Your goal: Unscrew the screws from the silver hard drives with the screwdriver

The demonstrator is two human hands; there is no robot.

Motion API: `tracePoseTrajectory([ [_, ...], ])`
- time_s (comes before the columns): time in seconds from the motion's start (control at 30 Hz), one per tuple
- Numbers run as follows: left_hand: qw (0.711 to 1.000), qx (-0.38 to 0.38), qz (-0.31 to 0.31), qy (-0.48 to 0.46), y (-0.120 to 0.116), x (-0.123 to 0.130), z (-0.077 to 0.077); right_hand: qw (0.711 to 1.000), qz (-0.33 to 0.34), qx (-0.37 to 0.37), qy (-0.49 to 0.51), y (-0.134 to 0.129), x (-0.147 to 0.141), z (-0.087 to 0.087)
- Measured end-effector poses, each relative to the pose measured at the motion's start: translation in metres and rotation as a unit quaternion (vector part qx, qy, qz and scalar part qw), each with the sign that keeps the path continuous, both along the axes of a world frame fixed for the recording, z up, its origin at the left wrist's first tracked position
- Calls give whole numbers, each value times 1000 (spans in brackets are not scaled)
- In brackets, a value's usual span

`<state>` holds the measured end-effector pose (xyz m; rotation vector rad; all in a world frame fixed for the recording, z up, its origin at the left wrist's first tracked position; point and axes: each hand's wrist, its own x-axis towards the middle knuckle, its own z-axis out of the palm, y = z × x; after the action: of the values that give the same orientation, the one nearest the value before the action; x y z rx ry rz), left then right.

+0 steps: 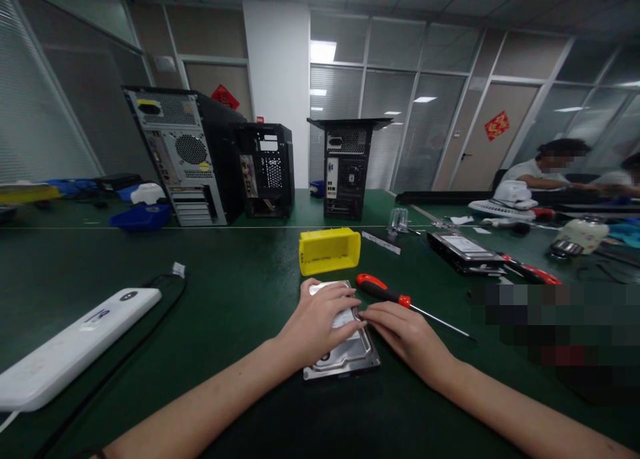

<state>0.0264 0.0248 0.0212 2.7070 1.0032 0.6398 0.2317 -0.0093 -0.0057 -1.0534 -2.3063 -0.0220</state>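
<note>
A silver hard drive lies flat on the green table in front of me. My left hand is laid over its upper part and grips it, fingers bent across the label and partly covering it. Close to the drive's right edge is my right hand, its fingers pressed together near the tips of the left. Whatever those fingertips may hold is hidden. Just beyond the right hand rests a red and black screwdriver, its shaft pointing right. A yellow bin stands right behind the drive.
Three computer cases stand along the back. At left, a white power strip trails a black cable. Another hard drive, pliers and a clear container lie to the right. A blue tray sits far left. People sit at far right.
</note>
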Motion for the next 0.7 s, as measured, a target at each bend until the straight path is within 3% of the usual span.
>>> tracePoseTrajectory([
  [0.7,1000,0,-3,-3,1,-1,0,999,-17,16,-25,-3,-4,8],
])
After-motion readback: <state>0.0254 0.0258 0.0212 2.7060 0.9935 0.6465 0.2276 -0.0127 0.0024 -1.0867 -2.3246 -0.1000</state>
